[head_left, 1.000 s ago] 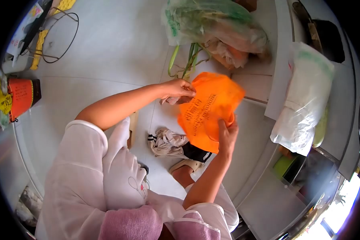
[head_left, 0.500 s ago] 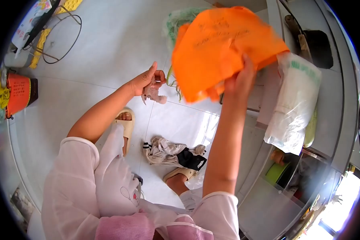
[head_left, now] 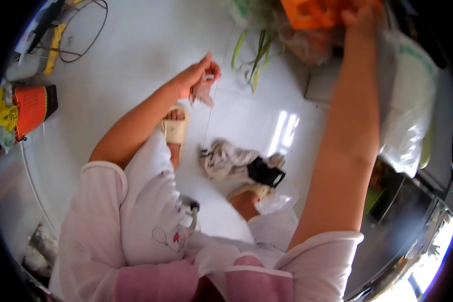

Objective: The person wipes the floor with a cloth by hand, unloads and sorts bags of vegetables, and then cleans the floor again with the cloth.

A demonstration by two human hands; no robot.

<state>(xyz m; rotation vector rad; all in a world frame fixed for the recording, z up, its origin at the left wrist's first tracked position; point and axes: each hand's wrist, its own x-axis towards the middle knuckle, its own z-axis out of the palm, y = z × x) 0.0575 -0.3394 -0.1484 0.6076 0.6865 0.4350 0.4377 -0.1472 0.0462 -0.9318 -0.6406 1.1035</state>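
My left hand (head_left: 199,78) is closed around a small crumpled, pinkish, thin piece (head_left: 203,93), whose loose end hangs below the fingers. What it is made of I cannot tell. At the top right my right hand (head_left: 361,17), blurred and partly cut off by the frame edge, grips an orange bag (head_left: 314,12). Below that bag is a clear plastic bag (head_left: 307,43), also blurred. Long green leafy stalks (head_left: 256,58) hang or lie between my hands, near a pale plastic bag with green print (head_left: 249,12).
Crumpled clothing (head_left: 231,163) in beige and black lies on the tiled floor by my sandalled feet. A white plastic package (head_left: 410,105) rests on the counter at the right. An orange-red box (head_left: 32,108) and a wire stand (head_left: 83,43) are at the left.
My right hand has carried the orange bag up and to the right, toward the frame's edge. More of the green stalks shows now. The left hand keeps its hold on the pinkish piece.
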